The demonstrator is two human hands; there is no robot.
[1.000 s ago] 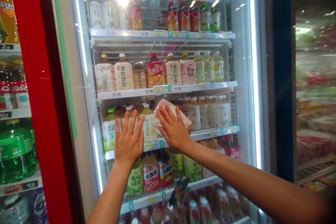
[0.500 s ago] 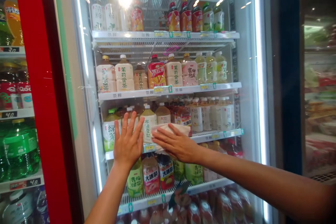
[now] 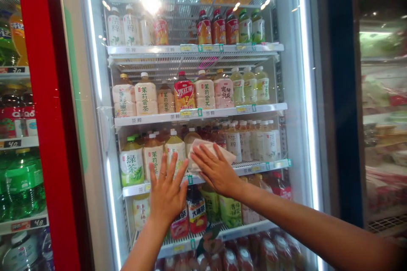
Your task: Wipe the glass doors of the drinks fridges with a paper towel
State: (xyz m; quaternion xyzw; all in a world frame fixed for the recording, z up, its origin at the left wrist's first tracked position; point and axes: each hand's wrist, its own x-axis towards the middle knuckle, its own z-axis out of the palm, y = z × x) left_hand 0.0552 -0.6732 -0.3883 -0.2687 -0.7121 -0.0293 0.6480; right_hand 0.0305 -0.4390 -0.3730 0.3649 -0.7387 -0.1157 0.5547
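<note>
Behind a transparent glass door (image 3: 151,6), a tall, brightly lit drinks cooler (image 3: 291,72) is filled with plastic bottles (image 3: 234,144) on white shelves (image 3: 203,113). A pale pink, creased cloth (image 3: 228,156) is pressed to the glass beneath the right hand (image 3: 216,173), its fingers extended. The left hand (image 3: 168,194), fingers spread wide, is held palm-forward beside it.

2 arms (image 3: 286,213) outstretched: left hand (image 3: 167,197) upright, fingers (image 3: 163,170) splayed; right hand (image 3: 219,172) flat, slanted.
</note>
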